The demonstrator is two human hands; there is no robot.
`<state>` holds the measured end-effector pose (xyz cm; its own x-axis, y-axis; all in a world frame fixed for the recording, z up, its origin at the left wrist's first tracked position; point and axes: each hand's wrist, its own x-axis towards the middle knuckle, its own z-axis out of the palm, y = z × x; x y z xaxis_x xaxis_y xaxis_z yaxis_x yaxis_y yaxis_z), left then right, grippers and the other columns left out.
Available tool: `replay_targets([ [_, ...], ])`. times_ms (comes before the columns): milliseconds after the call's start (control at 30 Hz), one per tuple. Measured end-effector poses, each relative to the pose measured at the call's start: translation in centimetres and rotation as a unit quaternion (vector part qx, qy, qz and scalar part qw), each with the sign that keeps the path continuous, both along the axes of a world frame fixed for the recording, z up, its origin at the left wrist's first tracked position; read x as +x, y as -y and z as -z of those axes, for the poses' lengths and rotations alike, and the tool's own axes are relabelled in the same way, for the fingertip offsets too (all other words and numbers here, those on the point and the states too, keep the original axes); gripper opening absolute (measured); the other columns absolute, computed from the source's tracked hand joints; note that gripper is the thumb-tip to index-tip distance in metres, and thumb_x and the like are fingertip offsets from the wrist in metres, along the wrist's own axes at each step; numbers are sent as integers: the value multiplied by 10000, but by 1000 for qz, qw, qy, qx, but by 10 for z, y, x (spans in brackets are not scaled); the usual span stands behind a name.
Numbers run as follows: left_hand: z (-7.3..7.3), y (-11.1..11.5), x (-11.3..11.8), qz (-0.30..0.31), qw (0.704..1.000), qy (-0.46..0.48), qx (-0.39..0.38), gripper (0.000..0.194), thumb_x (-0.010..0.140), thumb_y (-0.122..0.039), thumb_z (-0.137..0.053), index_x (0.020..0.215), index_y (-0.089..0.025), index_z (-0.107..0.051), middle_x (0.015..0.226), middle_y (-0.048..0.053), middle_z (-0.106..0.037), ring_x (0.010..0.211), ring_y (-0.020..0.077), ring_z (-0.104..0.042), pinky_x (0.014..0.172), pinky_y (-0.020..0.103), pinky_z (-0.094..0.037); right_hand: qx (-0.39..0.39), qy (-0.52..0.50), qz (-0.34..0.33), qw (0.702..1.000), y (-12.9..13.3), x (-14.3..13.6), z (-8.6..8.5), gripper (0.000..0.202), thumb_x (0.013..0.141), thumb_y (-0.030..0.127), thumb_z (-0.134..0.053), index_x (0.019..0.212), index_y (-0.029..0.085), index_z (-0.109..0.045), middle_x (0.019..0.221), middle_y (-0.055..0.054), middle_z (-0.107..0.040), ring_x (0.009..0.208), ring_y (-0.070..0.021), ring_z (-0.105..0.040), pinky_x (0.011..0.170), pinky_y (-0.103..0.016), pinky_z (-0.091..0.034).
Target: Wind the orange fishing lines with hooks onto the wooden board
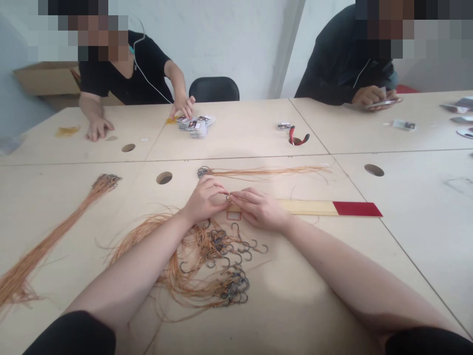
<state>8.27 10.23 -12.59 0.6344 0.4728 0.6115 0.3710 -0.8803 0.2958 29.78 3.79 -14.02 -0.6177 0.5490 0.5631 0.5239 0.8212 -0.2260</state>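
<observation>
Illumination is diffuse and moderately bright; shadows are soft. Fine detail is blurred. Pixelation masks two areas beyond the far edge of the table [428, 236].

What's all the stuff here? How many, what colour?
Loose hooks: many, grey with orange lines, front
Line bundles: two, orange, dark-hooked, left and centre
Flat strip: one, pale with red end, centre right
Pliers: one, red, far side
Packets: several, clear with black labels, far side
Filmy pieces: two, yellow, far left
Table: one, pale, throughout
Holes: four, brown, in the table
Chair: one, black, back
Boxes: count unclear, brown, back left
Co-workers: two, dark-clothed, across
Small things: several, unclear, far right
Left hand: one, black-sleeved, centre, pinching a small curved piece
Right hand: one, black-sleeved, centre, fingertips at same piece
</observation>
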Motion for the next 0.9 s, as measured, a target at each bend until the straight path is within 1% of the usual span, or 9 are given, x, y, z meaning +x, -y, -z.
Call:
replay_targets([
  [267,1,0,0,-9,1000,-1,-5,212,689,-325,-700,850,-197,-650,849,45,-640,929,190,-506,865,386,-446,-3,0,3,1000,-1,0,0,500,849,136,-432,1343,166,-363,1268,-97,-488,1104,-206,-447,934,-376,-453],
  [433,0,0,0,-13,1000,-13,-13,212,690,-338,-698,846,-202,-652,851,47,-638,929,197,-507,860,394,-446,-7,-5,6,1000,-1,-1,0,499,858,142,-412,1352,185,-354,1272,-92,-488,1101,-213,-456,925,-404,-461],
  [700,1,0,0,-16,1000,-14,-13,204,706,-357,-684,831,-199,-652,850,49,-637,931,194,-500,857,382,-448,-12,5,8,1000,-1,-1,0,481,867,154,-403,1346,165,-367,1285,-92,-476,1092,-224,-458,928,-410,-455],
  [900,1,-1,0,-13,1000,-7,-11,199,709,-336,-686,844,-194,-651,845,48,-639,924,191,-506,860,384,-448,-14,6,13,1000,-1,-1,0,514,864,145,-403,1371,165,-318,1300,-92,-461,1111,-220,-443,938,-407,-451],
])
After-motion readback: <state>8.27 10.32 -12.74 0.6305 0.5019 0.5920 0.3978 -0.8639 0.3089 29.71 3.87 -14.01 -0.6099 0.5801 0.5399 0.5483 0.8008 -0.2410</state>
